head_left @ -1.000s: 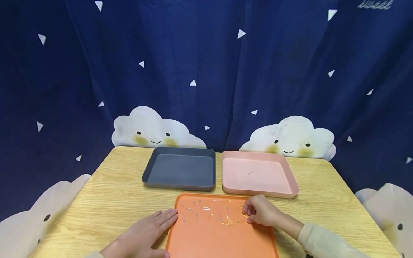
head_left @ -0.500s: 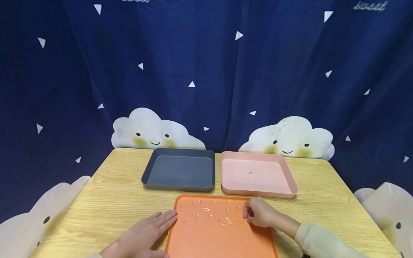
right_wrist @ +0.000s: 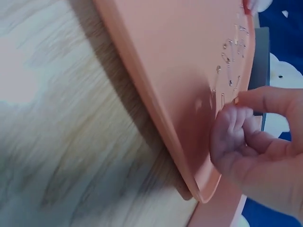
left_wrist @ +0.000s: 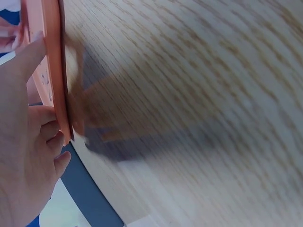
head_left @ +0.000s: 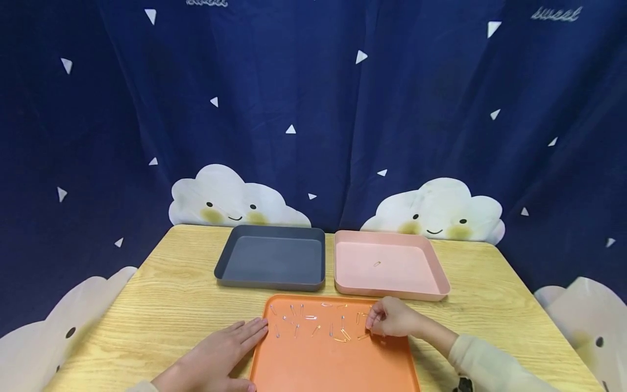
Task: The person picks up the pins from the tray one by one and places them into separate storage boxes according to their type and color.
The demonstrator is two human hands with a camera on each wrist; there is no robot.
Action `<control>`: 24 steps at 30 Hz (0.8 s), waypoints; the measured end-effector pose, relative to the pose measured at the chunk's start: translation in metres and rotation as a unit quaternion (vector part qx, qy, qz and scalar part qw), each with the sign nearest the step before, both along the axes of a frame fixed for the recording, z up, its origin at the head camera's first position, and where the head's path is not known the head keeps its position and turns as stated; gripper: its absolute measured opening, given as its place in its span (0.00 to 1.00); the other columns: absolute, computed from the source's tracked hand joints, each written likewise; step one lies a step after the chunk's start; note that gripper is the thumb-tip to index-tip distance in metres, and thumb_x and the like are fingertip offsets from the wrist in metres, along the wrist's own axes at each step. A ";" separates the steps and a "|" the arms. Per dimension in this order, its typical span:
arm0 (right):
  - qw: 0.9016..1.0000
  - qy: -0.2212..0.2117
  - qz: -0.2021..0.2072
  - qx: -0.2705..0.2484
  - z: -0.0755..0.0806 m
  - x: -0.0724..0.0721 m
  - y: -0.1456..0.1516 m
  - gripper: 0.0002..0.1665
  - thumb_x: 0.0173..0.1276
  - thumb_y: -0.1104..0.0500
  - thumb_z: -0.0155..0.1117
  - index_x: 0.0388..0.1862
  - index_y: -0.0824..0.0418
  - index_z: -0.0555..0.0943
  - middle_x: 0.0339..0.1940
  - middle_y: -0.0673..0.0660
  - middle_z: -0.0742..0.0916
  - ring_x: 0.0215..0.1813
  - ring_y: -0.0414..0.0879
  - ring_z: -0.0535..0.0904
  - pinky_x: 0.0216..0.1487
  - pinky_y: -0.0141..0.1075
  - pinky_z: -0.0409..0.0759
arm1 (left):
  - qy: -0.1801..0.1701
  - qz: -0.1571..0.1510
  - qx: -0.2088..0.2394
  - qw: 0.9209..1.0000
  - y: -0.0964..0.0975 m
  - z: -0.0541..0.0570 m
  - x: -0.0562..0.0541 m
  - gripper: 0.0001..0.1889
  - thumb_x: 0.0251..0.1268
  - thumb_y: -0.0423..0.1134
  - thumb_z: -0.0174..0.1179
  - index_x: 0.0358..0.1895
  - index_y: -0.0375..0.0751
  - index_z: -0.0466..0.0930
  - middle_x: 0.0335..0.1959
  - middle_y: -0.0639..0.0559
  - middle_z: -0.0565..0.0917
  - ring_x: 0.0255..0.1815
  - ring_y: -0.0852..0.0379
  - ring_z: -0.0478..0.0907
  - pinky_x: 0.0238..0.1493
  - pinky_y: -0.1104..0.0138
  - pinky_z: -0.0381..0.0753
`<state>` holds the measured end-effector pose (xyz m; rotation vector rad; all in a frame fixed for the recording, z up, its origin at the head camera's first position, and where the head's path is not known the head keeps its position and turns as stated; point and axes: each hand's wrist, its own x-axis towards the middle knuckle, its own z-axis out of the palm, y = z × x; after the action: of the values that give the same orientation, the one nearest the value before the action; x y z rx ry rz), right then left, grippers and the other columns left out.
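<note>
Just one safety pin (head_left: pixel 377 264) in the pink tray (head_left: pixel 411 268) at 1 o'clock so far, loads of pins (head_left: pixel 311 317) left on the orange tray (head_left: pixel 333 367) at 6. The right hand (head_left: pixel 393 318) seems to pinch a gold pin (right_wrist: pixel 236 100); the left hand (head_left: pixel 222 348) rests straight-fingered on the orange tray's 10 o'clock edge.

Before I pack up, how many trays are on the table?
3: an orange tray in front, a gray tray behind it to the left, a pink tray behind it to the right.

Orange tray (head_left: pixel 333 362), pink tray (head_left: pixel 404 272), slate-grey tray (head_left: pixel 276 261), wood-grained table (head_left: pixel 181 283), white-triangled navy curtain (head_left: pixel 318 81)
</note>
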<state>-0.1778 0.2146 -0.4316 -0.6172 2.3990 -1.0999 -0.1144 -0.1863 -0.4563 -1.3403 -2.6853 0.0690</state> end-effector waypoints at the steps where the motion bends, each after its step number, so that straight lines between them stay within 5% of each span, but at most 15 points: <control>1: 0.999 -0.031 -0.010 -0.019 -0.001 -0.001 0.000 0.06 0.53 0.71 0.58 0.29 0.73 0.81 0.19 0.47 0.80 0.22 0.34 0.72 0.25 0.24 0.72 | -0.002 0.000 0.001 1.000 0.000 0.000 0.000 0.47 0.62 0.75 0.39 0.69 0.36 0.66 0.70 0.44 0.70 0.68 0.49 0.71 0.62 0.58 0.76; 6: 0.989 -0.124 -0.035 -0.076 -0.005 -0.004 0.001 0.09 0.58 0.70 0.59 0.33 0.78 0.79 0.25 0.50 0.84 0.27 0.38 0.78 0.31 0.30 0.81 | 0.001 -0.002 -0.001 1.000 0.000 0.001 0.000 0.47 0.62 0.75 0.40 0.69 0.36 0.66 0.70 0.44 0.71 0.68 0.49 0.72 0.62 0.58 0.77; 11: 0.983 -0.153 -0.039 -0.094 -0.005 -0.005 0.001 0.10 0.60 0.68 0.60 0.35 0.77 0.79 0.27 0.51 0.85 0.30 0.39 0.81 0.36 0.33 0.85 | 0.001 -0.002 -0.004 1.000 0.000 0.002 0.001 0.47 0.63 0.74 0.39 0.69 0.36 0.66 0.70 0.44 0.70 0.69 0.49 0.71 0.62 0.58 0.77; 18: 0.961 -0.220 -0.042 -0.160 -0.004 -0.009 0.001 0.10 0.66 0.67 0.58 0.40 0.76 0.77 0.32 0.58 0.89 0.35 0.43 0.86 0.40 0.34 0.86 | -0.010 0.006 -0.001 1.000 0.001 0.003 -0.001 0.47 0.62 0.75 0.40 0.69 0.36 0.65 0.70 0.44 0.70 0.69 0.49 0.71 0.63 0.58 0.76; 24: 0.955 -0.226 -0.052 -0.184 -0.003 -0.011 0.000 0.17 0.63 0.70 0.60 0.48 0.81 0.74 0.35 0.60 0.90 0.33 0.41 0.87 0.39 0.34 0.87 | -0.025 0.010 0.000 1.000 0.001 0.003 0.000 0.47 0.62 0.75 0.40 0.70 0.37 0.65 0.71 0.44 0.70 0.69 0.49 0.71 0.63 0.57 0.76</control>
<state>-0.1887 0.2146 -0.4350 -0.3051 1.8654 -1.5607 -0.1140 -0.1852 -0.4536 -1.3317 -2.7412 0.0374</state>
